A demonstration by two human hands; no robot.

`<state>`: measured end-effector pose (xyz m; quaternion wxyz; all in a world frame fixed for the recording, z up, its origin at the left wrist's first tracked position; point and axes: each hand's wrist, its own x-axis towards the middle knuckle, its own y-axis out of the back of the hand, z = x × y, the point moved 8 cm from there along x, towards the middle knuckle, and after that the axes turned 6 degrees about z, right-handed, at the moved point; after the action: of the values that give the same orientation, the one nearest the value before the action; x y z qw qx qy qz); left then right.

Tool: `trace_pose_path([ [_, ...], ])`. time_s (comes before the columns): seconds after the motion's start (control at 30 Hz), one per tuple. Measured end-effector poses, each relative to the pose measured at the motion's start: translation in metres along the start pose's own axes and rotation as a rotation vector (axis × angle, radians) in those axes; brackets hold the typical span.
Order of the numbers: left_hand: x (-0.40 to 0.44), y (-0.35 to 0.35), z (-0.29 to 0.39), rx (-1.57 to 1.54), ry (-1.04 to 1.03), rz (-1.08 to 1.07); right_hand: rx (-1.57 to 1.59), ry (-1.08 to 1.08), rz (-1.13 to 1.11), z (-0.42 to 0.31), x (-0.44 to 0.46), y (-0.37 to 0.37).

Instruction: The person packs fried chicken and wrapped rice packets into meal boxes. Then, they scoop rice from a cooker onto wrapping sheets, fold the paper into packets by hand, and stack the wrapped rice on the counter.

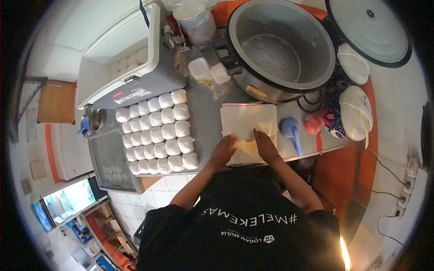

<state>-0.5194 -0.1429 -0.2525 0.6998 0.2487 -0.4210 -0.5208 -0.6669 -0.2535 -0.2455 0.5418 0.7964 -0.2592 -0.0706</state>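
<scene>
A stack of white paper sheets (248,116) lies at the front of the grey table. My left hand (223,151) is at the stack's lower left edge, its fingers drawn together. Over the lower right part of the stack is my right hand (266,147), also closed, with thumb and fingers pointing inward. Between the hands is a pale, yellowish patch, too blurred to tell what it is. What either hand grips cannot be made out. Left of the stack, several white wrapped bundles (156,134) sit in tight rows.
A large metal pot (271,58) stands behind the papers, its lid (370,27) at the back right. An open cooler box (135,88) holds more white bundles. Right of the papers are a blue scoop (289,128), a red bundle (312,123) and a lidded patterned container (334,115).
</scene>
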Motion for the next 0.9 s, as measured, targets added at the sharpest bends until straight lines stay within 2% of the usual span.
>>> trace_pose_path([
  [0.03, -0.004, -0.002, -0.006, 0.056, -0.031, -0.048, -0.062, 0.014, 0.003, 0.006, -0.01, -0.009],
  [0.1, -0.008, -0.002, -0.014, 0.16, -0.093, -0.155, -0.078, -0.056, -0.125, 0.01, -0.011, -0.02],
  [0.13, -0.002, -0.01, -0.03, 0.076, 0.044, -0.238, -0.091, -0.091, -0.185, 0.017, -0.009, -0.023],
  [0.2, 0.023, -0.018, -0.046, -0.094, 0.32, -0.402, 0.046, -0.318, -0.285, 0.027, 0.012, -0.019],
  [0.23, 0.042, -0.007, -0.045, -0.051, 0.398, -0.3, 0.115, -0.431, -0.333, 0.035, 0.021, -0.021],
  [0.3, 0.07, 0.015, -0.043, 0.042, 0.549, -0.097, -0.089, -0.318, -0.079, 0.049, 0.038, -0.038],
  [0.37, 0.079, 0.003, -0.055, 0.119, 0.443, -0.179, -0.267, -0.243, -0.012, 0.049, 0.056, -0.036],
  [0.43, 0.086, -0.009, -0.063, 0.128, 0.33, -0.279, -0.427, -0.196, -0.138, 0.038, 0.082, -0.007],
  [0.53, 0.083, -0.019, -0.065, 0.008, 0.215, -0.405, -0.114, -0.238, -0.304, 0.049, 0.079, -0.027],
  [0.6, 0.067, -0.027, -0.06, -0.128, 0.217, -0.414, 0.045, -0.278, -0.197, 0.049, 0.067, -0.027],
  [0.63, 0.062, -0.021, -0.051, -0.121, 0.13, -0.297, 0.122, -0.298, -0.144, 0.047, 0.058, -0.029],
  [0.7, 0.049, -0.005, -0.03, -0.108, -0.046, -0.058, 0.066, -0.222, 0.009, 0.031, 0.036, -0.023],
  [0.77, 0.037, -0.004, -0.027, -0.093, -0.007, -0.082, 0.045, -0.152, 0.198, 0.015, 0.022, -0.013],
  [0.87, 0.049, -0.007, -0.039, -0.164, 0.099, -0.151, 0.024, -0.29, 0.041, 0.022, 0.02, -0.025],
  [0.9, 0.059, -0.004, -0.041, -0.204, 0.141, -0.18, 0.119, -0.402, -0.018, 0.03, 0.022, -0.028],
])
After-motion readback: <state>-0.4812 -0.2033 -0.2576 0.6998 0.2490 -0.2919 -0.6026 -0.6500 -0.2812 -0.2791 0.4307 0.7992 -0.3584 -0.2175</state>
